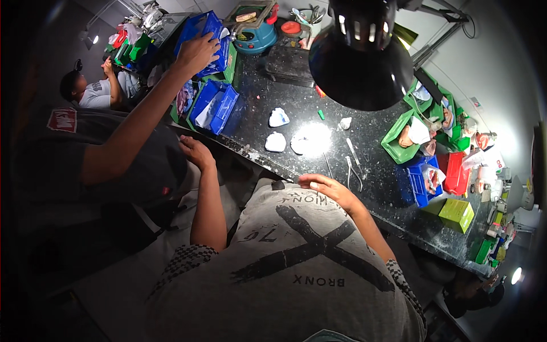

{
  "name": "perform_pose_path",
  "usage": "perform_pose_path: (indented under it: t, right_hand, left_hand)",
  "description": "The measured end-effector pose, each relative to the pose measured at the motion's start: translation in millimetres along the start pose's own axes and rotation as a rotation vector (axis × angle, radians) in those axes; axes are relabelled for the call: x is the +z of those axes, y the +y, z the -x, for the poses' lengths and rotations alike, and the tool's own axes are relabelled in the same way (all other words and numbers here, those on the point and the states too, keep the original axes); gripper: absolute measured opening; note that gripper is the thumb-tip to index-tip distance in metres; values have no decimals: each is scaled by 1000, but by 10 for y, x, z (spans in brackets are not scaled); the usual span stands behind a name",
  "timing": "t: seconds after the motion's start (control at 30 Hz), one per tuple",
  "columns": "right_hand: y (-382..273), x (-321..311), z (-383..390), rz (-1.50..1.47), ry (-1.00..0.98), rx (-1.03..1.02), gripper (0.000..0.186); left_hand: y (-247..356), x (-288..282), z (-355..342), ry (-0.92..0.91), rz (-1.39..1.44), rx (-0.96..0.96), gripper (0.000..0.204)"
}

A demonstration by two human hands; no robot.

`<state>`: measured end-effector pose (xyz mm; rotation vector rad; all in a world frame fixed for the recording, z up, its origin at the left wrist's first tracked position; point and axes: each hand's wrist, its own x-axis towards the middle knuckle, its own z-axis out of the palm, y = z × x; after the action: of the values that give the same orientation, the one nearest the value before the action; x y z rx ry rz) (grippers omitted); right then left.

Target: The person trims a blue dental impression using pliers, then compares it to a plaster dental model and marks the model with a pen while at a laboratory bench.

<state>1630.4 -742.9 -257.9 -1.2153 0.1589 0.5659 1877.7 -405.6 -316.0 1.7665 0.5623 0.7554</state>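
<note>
White lumps (275, 142) sit on the bench (250, 85) in light from the lamp (359, 68), presumably for visibility, pliers (350, 165) near your right hand (329, 188), probably for reach, both it and your left hand (198, 153) empty, fingers loosely spread.

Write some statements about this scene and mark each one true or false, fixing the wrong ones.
1. Neither the left hand nor the right hand visibly holds a tool. True.
2. The right hand grips the pliers. False: the pliers lie on the bench.
3. The black lamp hangs above the bench. True.
4. The co-worker's hand is at a red bin. False: it is at a blue bin.
5. The lime-green box is left of the pliers. False: it is to their right.
</note>
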Motion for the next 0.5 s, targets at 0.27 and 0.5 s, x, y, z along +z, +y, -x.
perform_pose_path:
  t: [0.27,0.5]
  right_hand:
    - [22,59,-507,-89,290,-104,44]
    - [-258,202,-785,-158,276,-73,36]
  left_hand:
    - [-69,-51,-497,-119,-33,253,30]
    - [-88,155,-967,-112,9,255,39]
